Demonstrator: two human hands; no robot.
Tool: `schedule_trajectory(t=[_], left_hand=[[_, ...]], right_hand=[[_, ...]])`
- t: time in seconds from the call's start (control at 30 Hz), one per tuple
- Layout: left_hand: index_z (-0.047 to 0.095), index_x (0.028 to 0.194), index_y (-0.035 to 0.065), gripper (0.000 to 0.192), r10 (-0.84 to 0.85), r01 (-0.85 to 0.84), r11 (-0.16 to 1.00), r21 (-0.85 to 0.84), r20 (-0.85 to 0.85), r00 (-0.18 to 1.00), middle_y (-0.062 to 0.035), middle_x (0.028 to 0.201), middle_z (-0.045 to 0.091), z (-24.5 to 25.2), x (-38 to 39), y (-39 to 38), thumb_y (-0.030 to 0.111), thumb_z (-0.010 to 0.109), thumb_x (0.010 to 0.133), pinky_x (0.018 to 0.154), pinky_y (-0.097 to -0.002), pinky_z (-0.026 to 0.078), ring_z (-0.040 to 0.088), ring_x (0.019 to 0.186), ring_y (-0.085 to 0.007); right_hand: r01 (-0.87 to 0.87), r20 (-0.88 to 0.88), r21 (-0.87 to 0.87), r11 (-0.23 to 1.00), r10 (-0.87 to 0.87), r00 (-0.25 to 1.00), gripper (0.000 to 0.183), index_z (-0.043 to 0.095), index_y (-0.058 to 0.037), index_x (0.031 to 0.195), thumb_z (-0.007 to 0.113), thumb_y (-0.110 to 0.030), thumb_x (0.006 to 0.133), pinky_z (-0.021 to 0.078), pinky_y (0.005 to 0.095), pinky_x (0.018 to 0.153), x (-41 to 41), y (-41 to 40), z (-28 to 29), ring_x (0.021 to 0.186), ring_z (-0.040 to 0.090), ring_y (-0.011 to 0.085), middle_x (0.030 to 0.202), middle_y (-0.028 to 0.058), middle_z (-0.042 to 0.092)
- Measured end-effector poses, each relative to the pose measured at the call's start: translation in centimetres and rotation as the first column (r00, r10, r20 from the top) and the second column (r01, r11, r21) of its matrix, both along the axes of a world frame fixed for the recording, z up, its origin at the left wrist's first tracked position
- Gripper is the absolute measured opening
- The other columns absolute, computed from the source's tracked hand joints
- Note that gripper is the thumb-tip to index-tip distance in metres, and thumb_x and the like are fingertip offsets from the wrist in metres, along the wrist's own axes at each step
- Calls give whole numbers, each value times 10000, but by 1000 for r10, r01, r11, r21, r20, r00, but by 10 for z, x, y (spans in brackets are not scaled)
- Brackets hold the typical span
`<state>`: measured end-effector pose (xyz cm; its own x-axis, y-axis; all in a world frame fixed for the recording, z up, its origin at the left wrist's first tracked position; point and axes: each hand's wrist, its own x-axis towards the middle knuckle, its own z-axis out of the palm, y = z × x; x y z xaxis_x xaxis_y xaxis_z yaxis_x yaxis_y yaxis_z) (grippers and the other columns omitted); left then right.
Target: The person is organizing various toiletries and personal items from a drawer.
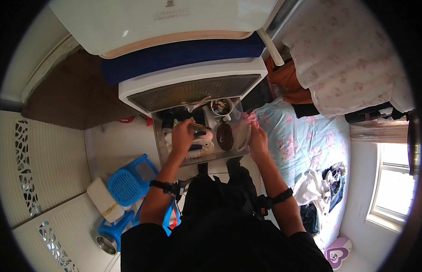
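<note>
A clear plastic drawer (233,153) is pulled out in front of me, full of small articles. My left hand (182,137) is over its left half, its fingers closed on a thin flat article (199,127) that I cannot name exactly. Pinched in my right hand (258,141) at the drawer's right side is a pink and white cloth pouch (250,119), its lower part hanging inside. Between the hands lies a glossy dark brown oval object (225,136). Behind it stands a white mug (228,108) holding small things. A dark bottle (168,120) rests at the left.
Above the drawer rises a white cabinet (194,73) with a navy cloth (183,56) and a sterilizer (163,20) on top. To the right is a bed (275,136) bearing clothes (313,187). Blue plastic stools (129,183) and a steel bowl (106,244) are at left.
</note>
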<state>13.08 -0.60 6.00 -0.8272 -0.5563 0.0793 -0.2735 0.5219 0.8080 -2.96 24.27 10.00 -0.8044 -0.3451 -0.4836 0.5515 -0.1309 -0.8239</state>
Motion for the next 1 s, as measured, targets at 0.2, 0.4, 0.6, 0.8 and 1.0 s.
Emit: schedule_trajectory(t=[0.2, 0.4, 0.6, 0.8, 1.0], left_hand=[[625, 1185, 6, 290, 169, -160, 986, -53, 366, 915, -239, 977, 675, -43, -17, -37, 53, 658, 901, 747, -518, 576, 684, 875, -398], [638, 1150, 12, 245, 167, -55, 976, -210, 564, 809, -236, 1016, 673, -41, -30, -22, 29, 628, 906, 768, -515, 589, 690, 913, -408], [669, 1165, 33, 319, 141, 160, 818, -553, 462, 876, -186, 935, 679, -28, -27, -24, 10, 663, 847, 669, -466, 587, 703, 838, -375], [751, 894, 71, 58, -36, 595, 673, -439, 784, 619, -106, 916, 695, -51, -19, -34, 93, 707, 862, 639, -439, 561, 706, 897, -298], [755, 1001, 57, 154, -65, 534, 778, -332, 802, 594, -138, 970, 691, -45, -29, -40, 72, 718, 853, 749, -472, 590, 696, 955, -337]], right_hand=[[-35, -7, 2, 999, 35, 999, 328, 619, 1, 1186, 473, -272, 1076, 520, 327, 867, -4, 13, -13, 979, 664, 188, 1089, 76, 687], [-11, -32, 26, 1000, 11, 999, 333, 637, -29, 1181, 480, -302, 1074, 511, 299, 798, 2, 17, 5, 931, 656, 157, 1060, 51, 691], [30, -39, 55, 998, -28, 999, 344, 657, -24, 1168, 501, -314, 1068, 489, 260, 763, 0, 25, 16, 888, 633, 113, 1030, 24, 689], [-13, -35, 67, 998, 16, 999, 356, 655, -15, 1168, 504, -321, 1068, 506, 277, 808, -2, 19, 8, 917, 637, 125, 1040, 33, 686], [13, -28, 30, 999, -12, 1000, 367, 670, 6, 1154, 524, -318, 1062, 492, 257, 791, -2, 14, -5, 884, 613, 97, 1013, 18, 684]])
